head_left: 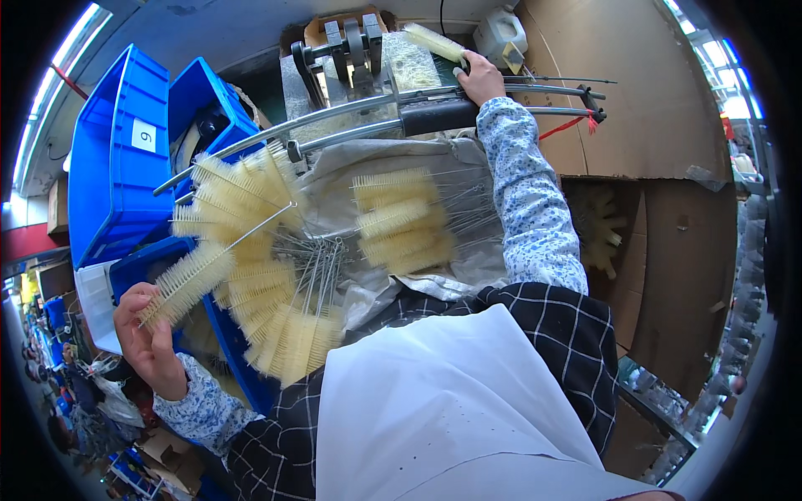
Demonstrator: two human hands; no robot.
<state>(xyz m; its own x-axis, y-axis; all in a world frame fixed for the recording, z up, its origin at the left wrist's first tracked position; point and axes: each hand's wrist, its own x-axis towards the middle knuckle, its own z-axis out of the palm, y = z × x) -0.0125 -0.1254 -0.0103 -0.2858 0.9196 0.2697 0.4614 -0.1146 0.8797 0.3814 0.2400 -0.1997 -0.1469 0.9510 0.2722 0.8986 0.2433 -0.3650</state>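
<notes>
My left hand [152,344] is closed around the bristle end of a cream bottle brush [194,277], whose twisted wire handle points up and right to a small loop. At the far side, my right hand [482,79] pinches the end of another cream bristle brush [432,40], beside a metal machine [351,58]. A fanned pile of bottle brushes [271,288] lies just right of my left hand, wire handles gathered inward. In the middle, a stack of brushes [399,219] rests on a grey cloth [330,171], wires toward my right sleeve.
Two metal rails [351,125] with a black sleeve [439,115] cross in front of the machine. Blue bins [117,159] stand at the left. Large cardboard [626,92] walls the right, with more brushes [597,225] in a box below. A white jug [501,35] sits at the back.
</notes>
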